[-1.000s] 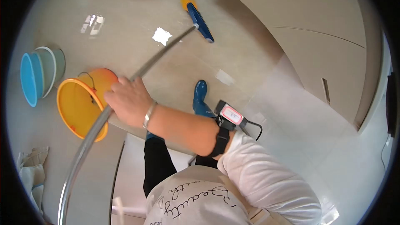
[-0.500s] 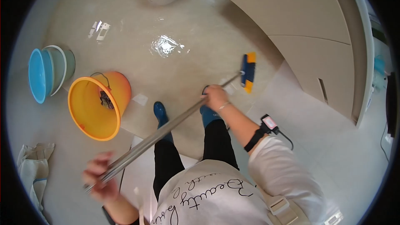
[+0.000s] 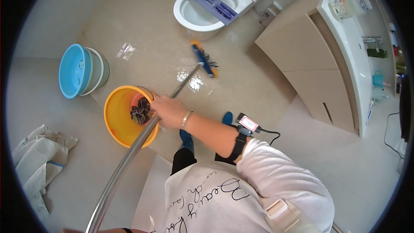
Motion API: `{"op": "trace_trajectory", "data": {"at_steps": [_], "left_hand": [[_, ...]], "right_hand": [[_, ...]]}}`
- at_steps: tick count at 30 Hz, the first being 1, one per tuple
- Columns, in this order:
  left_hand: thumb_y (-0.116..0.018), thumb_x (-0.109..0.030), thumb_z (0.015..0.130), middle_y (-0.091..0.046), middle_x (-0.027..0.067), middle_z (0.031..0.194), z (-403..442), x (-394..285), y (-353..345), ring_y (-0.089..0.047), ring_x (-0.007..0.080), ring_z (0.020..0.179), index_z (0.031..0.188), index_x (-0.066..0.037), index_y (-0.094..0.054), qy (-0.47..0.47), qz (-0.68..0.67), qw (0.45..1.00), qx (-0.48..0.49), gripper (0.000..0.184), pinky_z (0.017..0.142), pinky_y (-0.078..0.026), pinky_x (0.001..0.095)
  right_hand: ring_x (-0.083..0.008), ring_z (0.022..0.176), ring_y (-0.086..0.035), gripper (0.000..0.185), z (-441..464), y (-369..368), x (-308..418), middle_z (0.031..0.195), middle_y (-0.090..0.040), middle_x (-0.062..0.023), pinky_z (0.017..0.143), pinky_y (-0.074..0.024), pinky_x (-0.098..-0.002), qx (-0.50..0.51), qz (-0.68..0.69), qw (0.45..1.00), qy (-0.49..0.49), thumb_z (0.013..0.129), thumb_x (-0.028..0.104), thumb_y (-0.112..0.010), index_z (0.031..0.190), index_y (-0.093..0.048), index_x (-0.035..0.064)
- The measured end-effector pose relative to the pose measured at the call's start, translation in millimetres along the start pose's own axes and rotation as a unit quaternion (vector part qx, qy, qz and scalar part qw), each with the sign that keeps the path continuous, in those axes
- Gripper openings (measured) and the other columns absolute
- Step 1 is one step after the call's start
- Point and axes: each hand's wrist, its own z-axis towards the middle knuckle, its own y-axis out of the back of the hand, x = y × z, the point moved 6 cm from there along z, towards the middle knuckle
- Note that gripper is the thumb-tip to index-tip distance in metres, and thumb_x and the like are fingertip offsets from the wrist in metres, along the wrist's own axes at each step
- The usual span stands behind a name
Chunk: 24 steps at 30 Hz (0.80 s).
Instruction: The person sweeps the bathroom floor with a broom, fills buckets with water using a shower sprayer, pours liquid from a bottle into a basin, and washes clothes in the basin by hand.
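Note:
My right hand (image 3: 170, 111) is wrapped around the steel pole of a floor brush (image 3: 123, 166), in front of the yellow bucket's right side. The pole runs from the bottom edge up to a blue and yellow brush head (image 3: 205, 60), which is tilted over the wet floor below the toilet, its dark bristles facing right. Only a sliver of my left hand (image 3: 73, 231) shows at the bottom edge by the pole's near end; its fingers are cut off from view. Dark cloth (image 3: 141, 111) lies inside the yellow bucket (image 3: 113, 123).
A purple flat mop (image 3: 211, 2) rests across the toilet bowl (image 3: 181, 17). Blue basin (image 3: 71, 71) and pale bucket (image 3: 101, 75) stand left. Pale cloth (image 3: 47, 155) lies lower left. A beige vanity cabinet (image 3: 302, 56) with bottles on its sink is at the right.
My right hand and the brush head have swung left and away from the cabinet side. My left hand has dropped almost out of the picture. The view now takes in more of the toilet and sink.

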Motion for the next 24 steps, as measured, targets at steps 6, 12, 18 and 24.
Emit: {"op": "trace_trajectory", "data": {"at_steps": [6, 12, 18, 24], "left_hand": [[-0.058, -0.036, 0.075, -0.054, 0.0067, 0.089, -104.5, 190.0, -22.4, -0.047, 0.0317, 0.095, 0.063, -0.016, -0.049, 0.337, 0.008, 0.932, -0.129, 0.024, 0.082, -0.037, 0.0507], [-0.054, -0.040, 0.078, -0.046, 0.0153, 0.114, -176.2, 340.5, -125.2, -0.042, 0.0329, 0.108, 0.085, -0.015, -0.053, 0.554, -0.028, 0.823, -0.125, 0.025, 0.091, -0.030, 0.0470], [-0.049, -0.053, 0.075, -0.043, 0.0113, 0.120, -36.3, 284.1, -58.8, -0.035, 0.0362, 0.115, 0.068, -0.013, -0.052, 0.376, 0.125, 0.914, -0.089, 0.041, 0.096, -0.023, 0.0508], [-0.049, -0.045, 0.076, -0.048, 0.0059, 0.115, 90.5, 150.8, -27.5, -0.034, 0.0306, 0.115, 0.075, -0.016, -0.059, 0.104, 0.138, 0.985, 0.007, 0.031, 0.097, -0.019, 0.0522]], "right_hand": [[-0.0316, 0.084, -0.050, 0.010, -22.1, 48.4, -184.0, 0.082, -0.054, -0.0143, 0.071, -0.0425, -0.0394, -0.112, -0.148, 0.974, -0.129, 0.064, 0.007, -0.056, 0.073, -0.053, 0.0056], [-0.0287, 0.094, -0.048, 0.029, -10.5, 99.4, -378.7, 0.094, -0.053, -0.0153, 0.080, -0.0407, -0.0380, -0.108, -0.248, 0.953, -0.139, 0.060, 0.014, -0.065, 0.086, -0.058, 0.0049], [-0.0301, 0.075, -0.058, 0.018, 96.0, 50.8, -276.3, 0.076, -0.060, -0.0146, 0.067, -0.0464, -0.0388, 0.070, -0.226, 0.969, -0.079, 0.064, 0.023, -0.062, 0.067, -0.064, 0.0056], [-0.0246, 0.080, -0.054, 0.011, 69.5, 44.4, -114.1, 0.075, -0.058, -0.0071, 0.068, -0.0432, -0.0387, 0.030, -0.046, 0.998, 0.003, 0.066, 0.020, -0.057, 0.069, -0.060, 0.0097]]}}
